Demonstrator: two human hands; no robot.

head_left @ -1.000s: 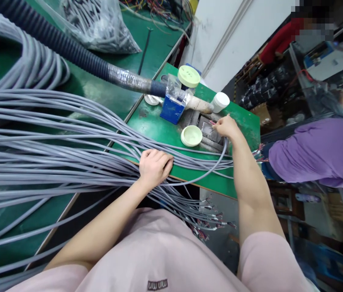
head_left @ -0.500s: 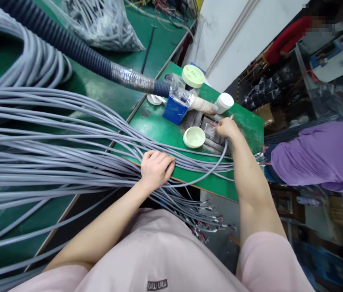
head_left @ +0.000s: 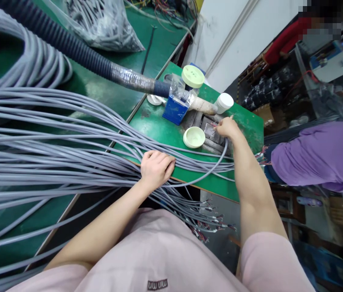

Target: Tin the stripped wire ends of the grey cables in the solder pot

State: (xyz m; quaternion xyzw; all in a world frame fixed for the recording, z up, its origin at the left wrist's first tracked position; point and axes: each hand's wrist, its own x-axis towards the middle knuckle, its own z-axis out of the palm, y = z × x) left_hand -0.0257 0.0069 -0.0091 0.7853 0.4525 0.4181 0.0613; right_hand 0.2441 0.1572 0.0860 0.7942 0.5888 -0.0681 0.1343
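Note:
Many long grey cables (head_left: pixel 98 144) run from the left across the green bench. My left hand (head_left: pixel 157 170) rests closed over the bundle near the bench's front edge; what its curled fingers hold is partly hidden. My right hand (head_left: pixel 228 129) pinches the end of one grey cable (head_left: pixel 220 159), whose thin wires point left over a small metal-topped pot (head_left: pixel 210 129). Close by stands a pale green round dish (head_left: pixel 194 137). A beige nozzle (head_left: pixel 203 105) ends just behind the pot. Other cable ends with stripped coloured wires (head_left: pixel 208 223) hang below the edge.
A black corrugated hose (head_left: pixel 77 48) crosses the upper left to a blue box (head_left: pixel 175 110). A white jar (head_left: pixel 224 102) and a pale green lid (head_left: pixel 193 76) stand behind. Coiled cable (head_left: pixel 34 56) and a plastic bag (head_left: pixel 101 24) lie left. A person in purple (head_left: pixel 320 158) is at right.

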